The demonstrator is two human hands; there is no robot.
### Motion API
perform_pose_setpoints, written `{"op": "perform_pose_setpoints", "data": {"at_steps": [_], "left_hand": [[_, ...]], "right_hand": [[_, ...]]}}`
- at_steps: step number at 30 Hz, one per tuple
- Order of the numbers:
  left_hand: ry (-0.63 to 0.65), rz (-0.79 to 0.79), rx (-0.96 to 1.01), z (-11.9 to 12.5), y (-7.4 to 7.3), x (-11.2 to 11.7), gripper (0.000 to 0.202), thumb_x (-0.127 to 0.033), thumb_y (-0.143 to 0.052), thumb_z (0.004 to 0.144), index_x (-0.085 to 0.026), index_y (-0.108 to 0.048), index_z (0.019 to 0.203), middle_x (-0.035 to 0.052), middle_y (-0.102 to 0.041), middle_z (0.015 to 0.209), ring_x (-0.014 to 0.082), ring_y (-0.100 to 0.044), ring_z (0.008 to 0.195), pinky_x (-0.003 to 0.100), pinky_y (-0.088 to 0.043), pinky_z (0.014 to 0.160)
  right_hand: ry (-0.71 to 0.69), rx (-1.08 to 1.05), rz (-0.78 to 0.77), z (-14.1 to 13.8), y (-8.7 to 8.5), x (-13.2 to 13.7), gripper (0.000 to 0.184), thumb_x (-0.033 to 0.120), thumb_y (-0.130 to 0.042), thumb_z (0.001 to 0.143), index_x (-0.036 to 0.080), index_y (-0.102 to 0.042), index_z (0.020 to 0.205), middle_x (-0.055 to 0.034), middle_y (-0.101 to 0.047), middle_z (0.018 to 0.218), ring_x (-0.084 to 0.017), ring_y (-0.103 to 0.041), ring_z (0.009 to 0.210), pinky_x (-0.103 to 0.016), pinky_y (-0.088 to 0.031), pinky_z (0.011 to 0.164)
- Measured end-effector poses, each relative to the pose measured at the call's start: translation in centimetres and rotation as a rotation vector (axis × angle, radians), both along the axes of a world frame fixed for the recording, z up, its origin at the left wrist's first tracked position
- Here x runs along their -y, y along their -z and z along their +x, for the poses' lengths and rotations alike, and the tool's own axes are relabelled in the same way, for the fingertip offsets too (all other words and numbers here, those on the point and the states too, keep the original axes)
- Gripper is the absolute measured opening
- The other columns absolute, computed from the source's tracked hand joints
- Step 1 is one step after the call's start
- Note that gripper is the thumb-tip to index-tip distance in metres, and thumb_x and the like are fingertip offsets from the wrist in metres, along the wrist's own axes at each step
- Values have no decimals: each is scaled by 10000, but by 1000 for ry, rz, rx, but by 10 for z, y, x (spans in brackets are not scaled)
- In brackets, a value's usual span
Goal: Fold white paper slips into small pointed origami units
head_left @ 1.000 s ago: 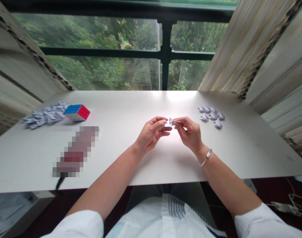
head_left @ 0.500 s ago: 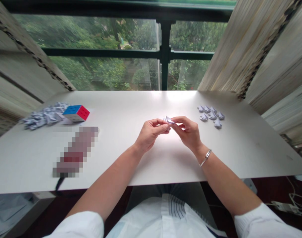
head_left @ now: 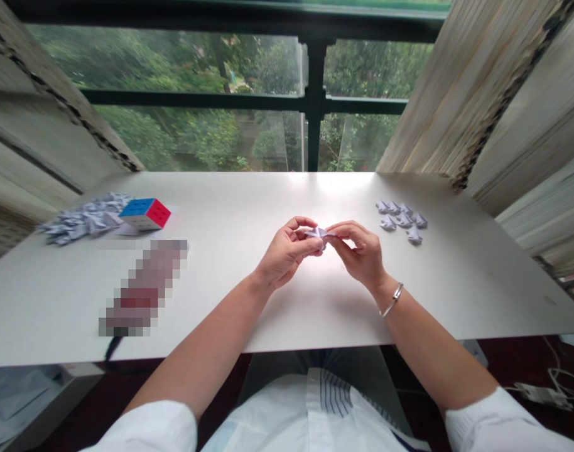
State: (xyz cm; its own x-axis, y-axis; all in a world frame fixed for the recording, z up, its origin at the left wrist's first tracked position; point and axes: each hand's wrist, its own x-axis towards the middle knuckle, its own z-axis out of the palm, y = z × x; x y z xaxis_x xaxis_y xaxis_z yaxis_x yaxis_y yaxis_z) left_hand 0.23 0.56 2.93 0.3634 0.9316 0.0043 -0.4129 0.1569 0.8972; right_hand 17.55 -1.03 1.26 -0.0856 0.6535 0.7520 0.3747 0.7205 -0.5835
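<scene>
Between my hands, above the middle of the white table (head_left: 211,270), is a small folded white paper piece (head_left: 318,233). My left hand (head_left: 287,252) pinches its left side, thumb in front and fingers behind. The fingertips of my right hand (head_left: 360,250) are closed on its right edge. Parts of the paper are hidden by the fingers. To the right lies a group of similar folded paper pieces (head_left: 404,218), several of them standing in loose rows.
At the far left is a heap of folded papers (head_left: 86,220), with a puzzle cube (head_left: 146,214) beside it. A blurred-out long object (head_left: 143,289) with a black strap lies nearer me. A window (head_left: 197,132) and curtains (head_left: 423,94) border the table's back.
My left fingers have lifted and shifted their hold, and the paper has turned and dropped slightly. My right hand keeps its pinch almost in the same spot.
</scene>
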Motion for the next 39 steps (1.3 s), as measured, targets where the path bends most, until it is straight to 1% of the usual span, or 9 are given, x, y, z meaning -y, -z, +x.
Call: {"op": "perform_pose_setpoints", "data": {"at_steps": [7,14,18,22,25,28,31,35,39], "left_hand": [[70,-47,-11,-1,1,-1,447,-174,-855,626,-160,-675,1035,9,-707,793,94,-632,637,242,-516,669],[8,-30,-28,0,-2,-1,288,-294,-846,673,-126,-677,834,28,-690,744,118,-637,674,261,-542,668],[-12,8,-56,1,1,-1,284,-331,-837,686,-122,-661,764,21,-673,683,115,-631,641,263,-546,660],[-149,60,-62,3,6,-2,299,-346,-846,663,-143,-661,780,16,-698,743,121,-651,653,269,-560,657],[-254,157,-74,6,10,0,290,-347,-846,665,-163,-676,809,26,-727,883,125,-670,718,269,-570,678],[-257,235,-98,9,13,4,240,-337,-827,700,-167,-696,809,40,-735,929,136,-675,777,274,-571,713],[-230,243,-108,12,14,7,229,-341,-819,713,-167,-711,815,51,-737,933,152,-674,817,295,-568,757],[-266,260,-143,12,14,7,226,-353,-811,721,-169,-712,809,56,-727,930,153,-664,818,301,-552,793],[-420,465,-350,7,10,6,163,-326,-796,736,-212,-749,842,69,-686,1022,197,-663,948,320,-544,869]], "right_hand": [[-20,73,46,2,-3,1,79,214,-579,934,224,-656,946,-66,-719,953,-177,-700,886,-327,-588,778],[-84,127,44,3,-4,1,146,200,-521,964,238,-653,1010,-73,-715,1016,-171,-695,946,-340,-600,818],[-49,105,23,1,-1,0,112,227,-559,951,237,-661,997,-69,-705,1038,-160,-691,915,-310,-611,751],[4,-67,-139,-4,1,0,140,352,-656,889,213,-664,898,-64,-688,998,-166,-676,871,-259,-611,610],[-125,-215,-345,-8,1,-1,264,439,-635,888,187,-687,831,-61,-663,967,-152,-662,807,-252,-617,568],[-195,-281,-466,-8,0,-2,310,479,-641,874,181,-717,838,-55,-640,951,-139,-650,759,-248,-614,539],[-113,-246,-420,-8,1,-3,281,453,-680,852,180,-726,805,-59,-643,932,-145,-644,767,-242,-602,542],[15,-160,-283,-8,2,-2,207,395,-681,863,199,-737,827,-62,-649,918,-153,-640,791,-226,-562,519],[81,-90,-214,-8,2,-1,158,364,-689,861,218,-745,836,-48,-645,865,-135,-623,717,-223,-517,502]]}}
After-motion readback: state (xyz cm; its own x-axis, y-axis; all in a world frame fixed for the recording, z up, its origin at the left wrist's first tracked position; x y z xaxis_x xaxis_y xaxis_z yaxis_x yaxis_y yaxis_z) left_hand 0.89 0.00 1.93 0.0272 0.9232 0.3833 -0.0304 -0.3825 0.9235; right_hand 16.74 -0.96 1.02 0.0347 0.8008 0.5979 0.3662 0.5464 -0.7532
